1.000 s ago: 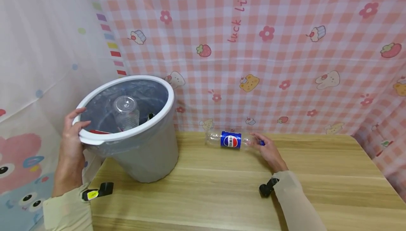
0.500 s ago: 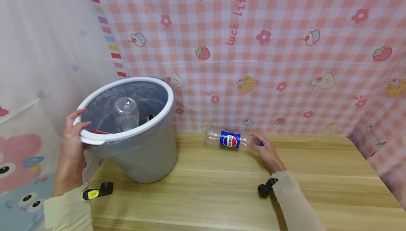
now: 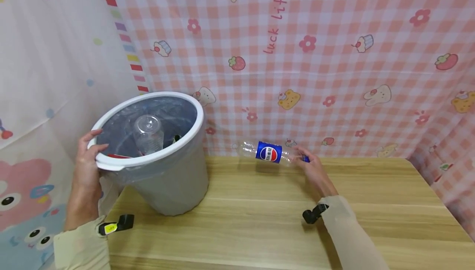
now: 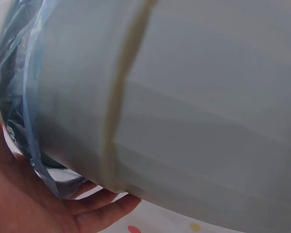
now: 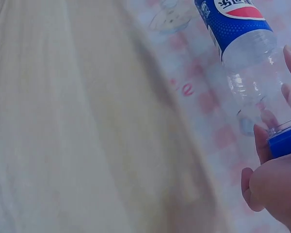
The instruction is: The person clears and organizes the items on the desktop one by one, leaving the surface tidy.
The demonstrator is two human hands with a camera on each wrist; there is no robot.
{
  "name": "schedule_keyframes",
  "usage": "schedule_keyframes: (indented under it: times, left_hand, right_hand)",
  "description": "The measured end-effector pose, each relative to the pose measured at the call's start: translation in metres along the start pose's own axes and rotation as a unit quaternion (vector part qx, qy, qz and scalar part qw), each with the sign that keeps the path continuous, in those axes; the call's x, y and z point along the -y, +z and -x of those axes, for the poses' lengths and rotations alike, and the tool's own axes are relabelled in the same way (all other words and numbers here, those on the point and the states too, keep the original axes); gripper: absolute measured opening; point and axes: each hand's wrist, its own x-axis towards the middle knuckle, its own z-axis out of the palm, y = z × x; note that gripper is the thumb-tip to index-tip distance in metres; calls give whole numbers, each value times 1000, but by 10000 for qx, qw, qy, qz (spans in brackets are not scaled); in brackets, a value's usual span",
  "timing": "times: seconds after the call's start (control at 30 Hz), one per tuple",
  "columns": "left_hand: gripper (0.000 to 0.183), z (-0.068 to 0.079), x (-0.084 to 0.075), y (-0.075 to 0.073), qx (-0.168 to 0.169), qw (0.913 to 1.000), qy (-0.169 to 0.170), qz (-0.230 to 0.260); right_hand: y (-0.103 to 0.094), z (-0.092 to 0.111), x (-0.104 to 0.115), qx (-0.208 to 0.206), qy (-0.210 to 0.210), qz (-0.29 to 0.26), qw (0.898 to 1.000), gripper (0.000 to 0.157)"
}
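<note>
At the left of the table stands a grey trash can (image 3: 174, 187) with a white rim and a plastic liner, tilted slightly. My left hand (image 3: 86, 163) grips its rim, fingers over the edge; the left wrist view shows that hand's fingers (image 4: 109, 213) against the can's outer wall. On the right, my right hand (image 3: 313, 171) holds a clear plastic bottle (image 3: 269, 152) with a blue label by its neck, near the blue cap (image 5: 286, 141). The bottle lies sideways just above the table, its base pointing toward the can.
Inside the can are a clear plastic container (image 3: 149, 132), upside down, a red item (image 3: 118, 156) and a small dark-topped item (image 3: 176, 138). A pink checked curtain (image 3: 259, 76) hangs along the back of the wooden table (image 3: 252, 228). A white patterned curtain (image 3: 55, 55) hangs at the left.
The right hand has lifted the bottle slightly off the table; a shadow now shows below it. The left hand keeps its grip on the can's rim.
</note>
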Motion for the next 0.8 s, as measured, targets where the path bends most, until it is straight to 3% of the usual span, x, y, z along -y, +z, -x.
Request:
schedule_keyframes:
  times: [0.33,0.63,0.8]
  left_hand:
    - [39,-1,-1,1,-83,9998,-98,-119]
    - [36,0,-1,1,-90,10000,-2,-19]
    - [38,2,-1,1,-45,9999,58,-68]
  right_hand:
    - [3,-1,36,-34,-135,-145,9998,61]
    - [3,1,59,-128,-547,14,9984,68]
    - [3,3,70,-181,-469,166,9986,69]
